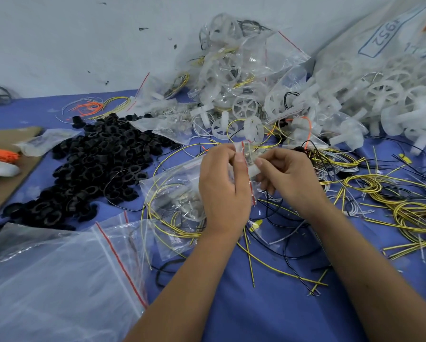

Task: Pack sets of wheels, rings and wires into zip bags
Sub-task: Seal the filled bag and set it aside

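Your left hand and right hand both pinch the zip bag held between them above the tabletop, fingers curled on its red-striped mouth. Expect thin, slippery, limp film; the wheel inside looks light but stiff. Grip at the seal strip.

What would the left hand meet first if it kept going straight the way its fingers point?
Probably the white plastic spoked wheels lying just beyond the small clear zip bag that the left hand pinches, though depth is hard to judge from the single head view.
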Demonstrator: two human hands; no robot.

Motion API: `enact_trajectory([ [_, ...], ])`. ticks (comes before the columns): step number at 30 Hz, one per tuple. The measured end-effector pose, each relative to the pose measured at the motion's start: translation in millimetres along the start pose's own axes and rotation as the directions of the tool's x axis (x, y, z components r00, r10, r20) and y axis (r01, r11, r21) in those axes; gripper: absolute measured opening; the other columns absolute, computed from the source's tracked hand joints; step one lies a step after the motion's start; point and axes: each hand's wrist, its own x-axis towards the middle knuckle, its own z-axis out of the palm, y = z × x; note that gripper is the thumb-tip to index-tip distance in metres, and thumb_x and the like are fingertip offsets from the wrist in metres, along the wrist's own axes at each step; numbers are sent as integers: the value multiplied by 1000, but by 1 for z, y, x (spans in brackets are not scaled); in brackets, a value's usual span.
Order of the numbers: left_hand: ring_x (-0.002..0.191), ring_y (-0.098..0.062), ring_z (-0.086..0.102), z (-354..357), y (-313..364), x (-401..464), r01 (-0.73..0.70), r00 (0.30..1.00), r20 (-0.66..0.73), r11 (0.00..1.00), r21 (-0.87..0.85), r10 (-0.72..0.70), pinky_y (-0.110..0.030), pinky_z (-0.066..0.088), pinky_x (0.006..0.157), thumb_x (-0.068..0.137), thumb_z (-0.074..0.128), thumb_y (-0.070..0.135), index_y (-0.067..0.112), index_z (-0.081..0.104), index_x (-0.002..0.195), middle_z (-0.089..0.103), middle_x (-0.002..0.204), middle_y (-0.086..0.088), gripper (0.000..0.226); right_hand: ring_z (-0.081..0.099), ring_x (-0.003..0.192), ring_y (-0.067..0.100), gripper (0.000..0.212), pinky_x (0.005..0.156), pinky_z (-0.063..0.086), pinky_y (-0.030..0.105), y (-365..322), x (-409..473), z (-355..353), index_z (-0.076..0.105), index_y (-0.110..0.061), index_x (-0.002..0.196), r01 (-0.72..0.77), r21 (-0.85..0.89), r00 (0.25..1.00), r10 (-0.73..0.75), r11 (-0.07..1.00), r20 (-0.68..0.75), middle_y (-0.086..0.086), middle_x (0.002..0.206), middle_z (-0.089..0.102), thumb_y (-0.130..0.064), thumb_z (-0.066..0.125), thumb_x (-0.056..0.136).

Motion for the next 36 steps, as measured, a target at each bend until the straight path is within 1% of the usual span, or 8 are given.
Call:
enact_trajectory([
  [11,103,-26,58,1,-1,-3,-177,984,69,967,183,167,-38,46,89,101,51,18,6,63,96,69,114,-4,17,67,63,30,22,56,54,41,-3,-5,4,60,-10,83,186,-59,968,-172,981,183,10,74,69,10,68,82],
  [16,105,-26,59,0,5,-5,-316,947,101,938,139,304,-38,47,93,101,54,12,8,61,98,69,117,-7,8,67,71,25,5,62,56,36,-5,-6,10,58,6,96,51,233,985,-88,971,150,20,81,73,6,63,94],
  [19,108,-25,58,2,9,-7,-374,925,118,922,101,362,-38,46,98,101,55,8,7,62,108,69,117,-7,11,71,78,19,16,64,57,27,-6,-7,13,60,10,106,-22,308,984,-34,951,175,14,86,74,8,62,90],
  [23,111,-26,58,6,15,-12,-372,923,127,927,51,364,-41,48,100,101,54,7,-1,66,117,69,118,-10,22,58,83,21,12,73,51,34,-11,-12,19,62,-1,97,59,228,976,-104,972,192,34,89,63,-6,54,89],
  [26,112,-26,60,8,17,-14,-360,924,145,933,22,353,-41,49,100,102,52,9,-4,67,116,70,118,-12,24,49,81,18,26,69,44,33,-6,-13,18,56,11,87,94,76,980,-106,993,170,18,79,55,-13,50,90],
  [31,114,-28,62,8,18,-15,-315,937,164,949,13,309,-42,49,100,102,53,10,-5,67,119,70,117,-13,27,40,52,2,41,48,34,15,-6,-11,24,47,-11,73,98,-99,993,-91,990,81,-4,56,44,15,27,98],
  [34,115,-29,62,9,19,-15,-298,942,161,954,11,293,-40,48,102,100,55,5,-6,65,125,69,118,-15,29,43,67,12,31,59,39,22,-12,-16,22,55,0,83,111,-21,978,-106,994,178,9,72,46,19,36,99],
  [36,115,-28,61,9,21,-14,-273,951,154,962,6,269,-38,48,102,100,53,7,-3,63,130,68,120,-13,33,51,74,-1,23,70,45,8,-13,-19,20,56,5,99,138,-29,938,-122,990,325,5,85,53,25,46,93],
])
